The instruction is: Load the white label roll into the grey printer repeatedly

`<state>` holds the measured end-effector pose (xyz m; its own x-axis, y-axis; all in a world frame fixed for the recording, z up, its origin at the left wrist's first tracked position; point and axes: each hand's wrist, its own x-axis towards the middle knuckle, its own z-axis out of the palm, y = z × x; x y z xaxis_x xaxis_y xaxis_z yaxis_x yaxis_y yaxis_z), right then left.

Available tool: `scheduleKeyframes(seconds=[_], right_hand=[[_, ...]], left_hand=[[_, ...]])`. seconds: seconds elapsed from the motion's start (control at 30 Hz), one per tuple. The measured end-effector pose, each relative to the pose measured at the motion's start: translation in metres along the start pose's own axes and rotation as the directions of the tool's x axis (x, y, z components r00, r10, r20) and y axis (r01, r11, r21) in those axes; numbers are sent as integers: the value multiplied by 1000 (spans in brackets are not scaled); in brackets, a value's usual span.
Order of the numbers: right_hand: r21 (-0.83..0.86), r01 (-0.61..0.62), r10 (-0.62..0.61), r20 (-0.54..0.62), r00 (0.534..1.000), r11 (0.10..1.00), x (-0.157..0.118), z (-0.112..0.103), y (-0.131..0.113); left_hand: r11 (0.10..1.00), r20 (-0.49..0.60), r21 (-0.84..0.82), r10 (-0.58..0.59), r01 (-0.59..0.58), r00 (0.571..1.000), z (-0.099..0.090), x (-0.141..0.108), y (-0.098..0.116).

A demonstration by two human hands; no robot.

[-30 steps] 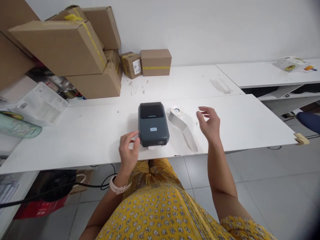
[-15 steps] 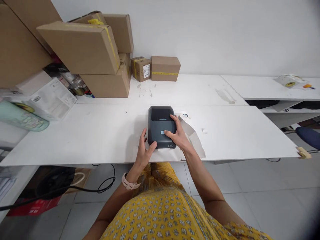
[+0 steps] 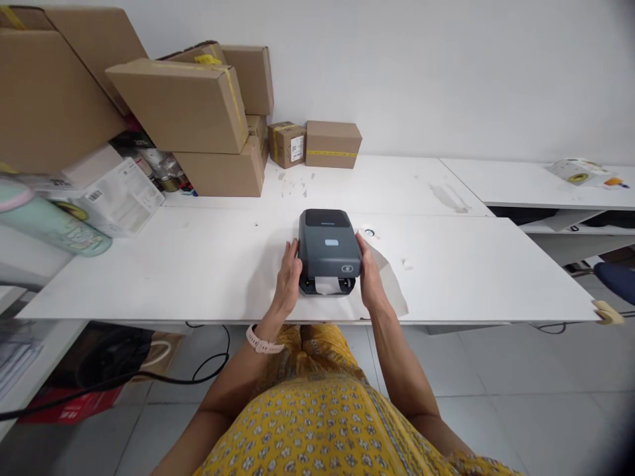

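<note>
A dark grey label printer (image 3: 330, 228) stands on the white table in front of me, its lid raised a little at the front. A strip of white label paper (image 3: 327, 285) shows in the gap beneath the lid. My left hand (image 3: 286, 281) holds the printer's left side, fingers along the lid edge. On the opposite side my right hand (image 3: 371, 281) grips the lid edge; part of its fingers is hidden. Behind my right hand a loose sheet of pale backing paper (image 3: 393, 284) lies on the table.
Cardboard boxes (image 3: 178, 106) are stacked at the back left. Two smaller boxes, one a brown carton (image 3: 333, 140), stand near the wall. A mint green bottle (image 3: 54, 221) leans at far left beside a white box (image 3: 119, 198). A black cable (image 3: 163, 377) hangs below the table.
The printer's lid has come up at the front, exposing the paper strip. My right hand has moved from the top of the lid to its right side; my left hand has closed in on the left side.
</note>
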<state>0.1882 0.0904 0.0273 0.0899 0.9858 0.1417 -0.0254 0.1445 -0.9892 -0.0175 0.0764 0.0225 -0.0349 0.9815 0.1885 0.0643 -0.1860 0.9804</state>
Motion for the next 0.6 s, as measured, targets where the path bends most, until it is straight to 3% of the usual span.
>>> scheduleKeyframes(seconds=[0.17, 0.3, 0.43, 0.53, 0.6], right_hand=[[-112, 142, -140, 26, 990, 984, 49, 8, -37], [-213, 244, -257, -34, 966, 946, 103, 22, -66], [-252, 236, -252, -34, 967, 938, 152, 29, -78], [-310, 273, -312, -80, 947, 911, 164, 25, -79], [-404, 385, -468, -128, 874, 830, 155, 21, -76]], left_hand=[[989, -33, -62, 132, -134, 991, -3, 53, 24], [998, -157, -1, -67, 67, 985, 5, 72, 8], [967, -75, 143, -202, 211, 977, 12, 69, -16], [947, -35, 233, -218, 221, 975, 12, 67, -19], [935, -33, 288, -207, 208, 978, 11, 69, -15]])
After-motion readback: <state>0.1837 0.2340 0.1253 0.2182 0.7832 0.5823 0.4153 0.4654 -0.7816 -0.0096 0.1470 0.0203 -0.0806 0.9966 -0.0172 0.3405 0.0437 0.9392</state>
